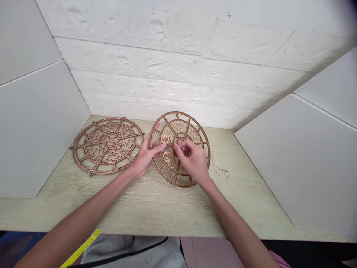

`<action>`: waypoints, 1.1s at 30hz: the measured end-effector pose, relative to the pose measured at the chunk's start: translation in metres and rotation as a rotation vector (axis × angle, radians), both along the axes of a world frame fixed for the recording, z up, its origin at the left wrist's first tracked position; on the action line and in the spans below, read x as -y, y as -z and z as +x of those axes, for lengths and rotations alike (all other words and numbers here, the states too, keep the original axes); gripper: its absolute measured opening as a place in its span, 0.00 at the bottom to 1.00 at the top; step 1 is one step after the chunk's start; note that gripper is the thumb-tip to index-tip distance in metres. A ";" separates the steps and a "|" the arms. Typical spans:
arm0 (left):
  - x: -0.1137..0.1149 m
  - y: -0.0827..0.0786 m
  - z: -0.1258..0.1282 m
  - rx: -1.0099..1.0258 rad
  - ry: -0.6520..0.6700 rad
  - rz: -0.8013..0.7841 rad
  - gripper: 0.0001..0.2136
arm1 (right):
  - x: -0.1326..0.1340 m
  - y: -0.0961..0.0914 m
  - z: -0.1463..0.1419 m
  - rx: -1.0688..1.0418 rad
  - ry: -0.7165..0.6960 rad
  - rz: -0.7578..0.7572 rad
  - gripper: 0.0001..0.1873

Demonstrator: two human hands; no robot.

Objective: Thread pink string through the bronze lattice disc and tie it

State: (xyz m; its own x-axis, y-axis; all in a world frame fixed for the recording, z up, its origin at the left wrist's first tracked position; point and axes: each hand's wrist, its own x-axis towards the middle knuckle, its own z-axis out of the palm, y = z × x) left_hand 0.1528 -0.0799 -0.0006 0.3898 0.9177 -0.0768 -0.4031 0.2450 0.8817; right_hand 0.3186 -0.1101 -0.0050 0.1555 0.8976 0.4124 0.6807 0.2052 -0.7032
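A round brown openwork disc [195, 130] stands tilted on its lower rim at the middle of the table. My left hand [146, 154] grips its left rim, thumb in front and fingers behind. My right hand [192, 160] is at the disc's hub, fingers pinched on a thin red thread [220, 167] that trails off to the right across the table. A second matching disc [107, 145], strung with red thread, lies flat on the table at the left.
The pale wood-grain table [156, 208] is boxed in by white panels on the left and right and a white brick-pattern wall behind. A yellow tape strip [80, 248] and grey cloth show below the table's front edge.
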 end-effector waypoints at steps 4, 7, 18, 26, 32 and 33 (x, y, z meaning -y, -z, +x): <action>0.000 0.000 0.000 -0.007 0.006 0.016 0.43 | -0.001 0.001 -0.001 -0.053 -0.017 -0.013 0.17; 0.000 0.000 0.000 -0.021 0.001 0.027 0.42 | -0.001 0.001 -0.001 -0.159 -0.015 -0.028 0.18; 0.001 0.006 0.001 -0.019 -0.006 0.109 0.42 | 0.000 0.003 -0.003 -0.232 0.028 -0.021 0.16; 0.004 0.005 0.002 -0.025 0.007 0.176 0.42 | 0.004 0.002 -0.008 -0.164 0.085 0.032 0.14; 0.003 0.005 0.002 -0.019 0.005 0.184 0.42 | 0.005 0.002 -0.009 -0.164 0.064 0.054 0.15; 0.003 0.005 0.002 -0.018 0.002 0.181 0.42 | 0.005 0.002 -0.009 -0.175 0.056 0.045 0.15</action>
